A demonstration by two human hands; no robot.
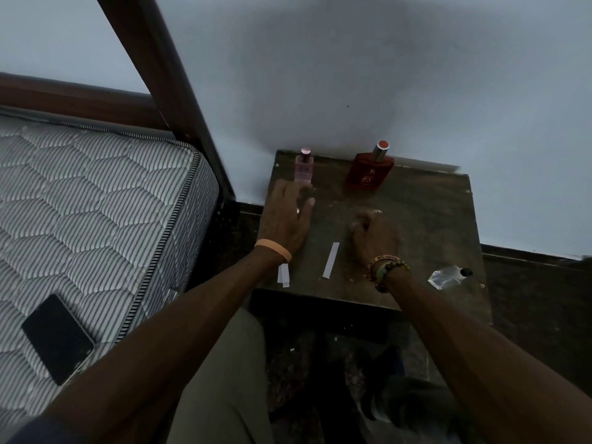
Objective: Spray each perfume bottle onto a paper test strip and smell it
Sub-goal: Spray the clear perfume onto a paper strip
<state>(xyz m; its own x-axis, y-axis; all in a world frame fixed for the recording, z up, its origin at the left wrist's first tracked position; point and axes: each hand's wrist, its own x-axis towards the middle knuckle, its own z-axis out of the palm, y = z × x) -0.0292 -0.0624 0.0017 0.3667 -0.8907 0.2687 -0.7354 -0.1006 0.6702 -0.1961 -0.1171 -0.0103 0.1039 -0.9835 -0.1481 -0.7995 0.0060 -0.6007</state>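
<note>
- Test strip (331,260) lies free mid-table; second strip (283,275) is part-hidden under the left wrist.
- Right hand (374,233) curled, blurred; can't tell if it holds anything. It should take the free strip.
- Left hand (285,216) spread flat, empty, at the pink bottle's (303,166) base; contact unclear.
- Pink bottle upright at the table (432,213) back, looks capped: grip the body, uncap, spray away from the red bottle (370,169).

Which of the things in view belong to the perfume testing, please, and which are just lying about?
For the job:
pink bottle, upright
red bottle, upright
clear bottle, on its side, probably another perfume
middle strip
left strips, partly under the left wrist

Lying about:
phone, on the mattress
</note>
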